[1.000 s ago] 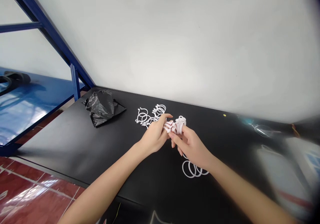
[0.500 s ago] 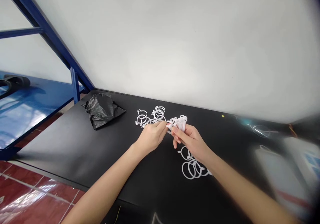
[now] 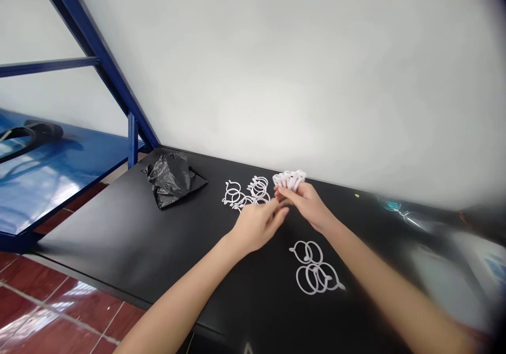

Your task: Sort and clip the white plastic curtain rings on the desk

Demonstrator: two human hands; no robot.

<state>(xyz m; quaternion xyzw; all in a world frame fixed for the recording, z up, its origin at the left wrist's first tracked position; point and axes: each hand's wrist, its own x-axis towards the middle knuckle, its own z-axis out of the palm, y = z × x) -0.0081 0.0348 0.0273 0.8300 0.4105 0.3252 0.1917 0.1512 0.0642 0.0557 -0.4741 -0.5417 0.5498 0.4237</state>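
A fanned bunch of white plastic curtain rings (image 3: 290, 179) is gripped by my right hand (image 3: 310, 204), thumb across the front and the rings' ends pointing up. Just below and left of it, my left hand (image 3: 255, 226) has its thumb and fingers apart, the fingertips close to or touching the right hand's fingers. I see nothing held in the left hand. Loose white rings (image 3: 259, 187) lie in a cluster behind the left hand, partly covered by it. Nearer to me, under the right forearm's left side, several more rings (image 3: 312, 279) overlap flat on the black table (image 3: 166, 259).
A crumpled black plastic bag (image 3: 172, 177) lies at the table's far left. The white wall (image 3: 256, 79) rises behind. A blue metal frame (image 3: 113, 87) stands left, beside a blue surface (image 3: 85, 148). A blurred clear item (image 3: 403, 214) and pale packages (image 3: 446, 275) are at right.
My left hand has come away from the rings and moved down and right, its fingers opening. The right hand still holds the bunch, now slightly higher. The view has shifted a little left.
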